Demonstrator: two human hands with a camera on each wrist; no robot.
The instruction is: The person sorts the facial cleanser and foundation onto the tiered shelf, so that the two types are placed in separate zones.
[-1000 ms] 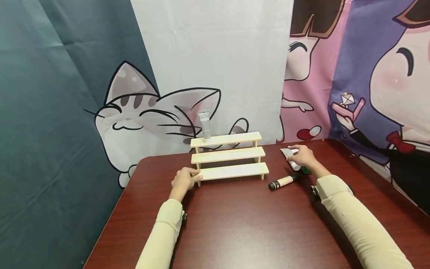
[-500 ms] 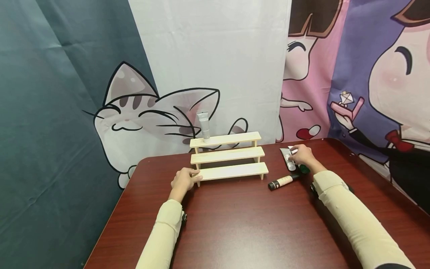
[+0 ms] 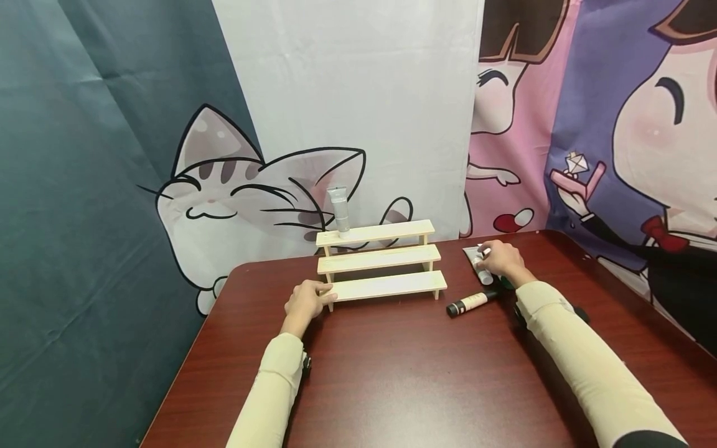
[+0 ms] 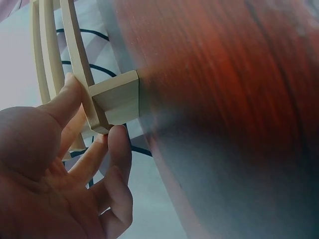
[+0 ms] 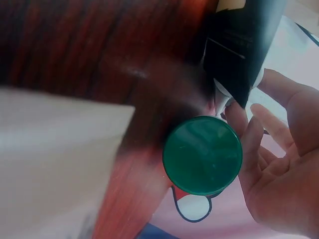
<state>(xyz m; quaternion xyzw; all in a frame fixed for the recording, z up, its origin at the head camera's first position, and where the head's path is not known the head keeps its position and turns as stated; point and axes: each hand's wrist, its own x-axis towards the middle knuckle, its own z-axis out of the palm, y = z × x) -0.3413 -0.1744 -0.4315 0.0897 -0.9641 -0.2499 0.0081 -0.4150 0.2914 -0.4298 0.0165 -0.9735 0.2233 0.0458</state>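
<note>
On the table stands a three-tier wooden display rack (image 3: 386, 285). My left hand (image 3: 305, 300) pinches the left end of its lowest step, thumb above and fingers below, as the left wrist view shows. A silver-grey squeeze tube (image 3: 339, 211) stands upright on the top step's left end. Right of the rack, my right hand (image 3: 503, 258) pinches a pale squeeze tube (image 3: 483, 274) between thumb and fingers; part of it is hidden. A black and beige tube (image 3: 469, 304) lies nearby. Close to the right palm is a round green cap (image 5: 203, 155).
The dark red wooden table (image 3: 381, 373) extends in front of the rack. Behind it hangs a printed cartoon curtain (image 3: 414, 112). In the right wrist view, a pale blurred sleeve or panel fills the lower left.
My right hand and the pale tube have shifted slightly left, with the fingers closer around it. The left hand, the rack and the upright tube have stayed put.
</note>
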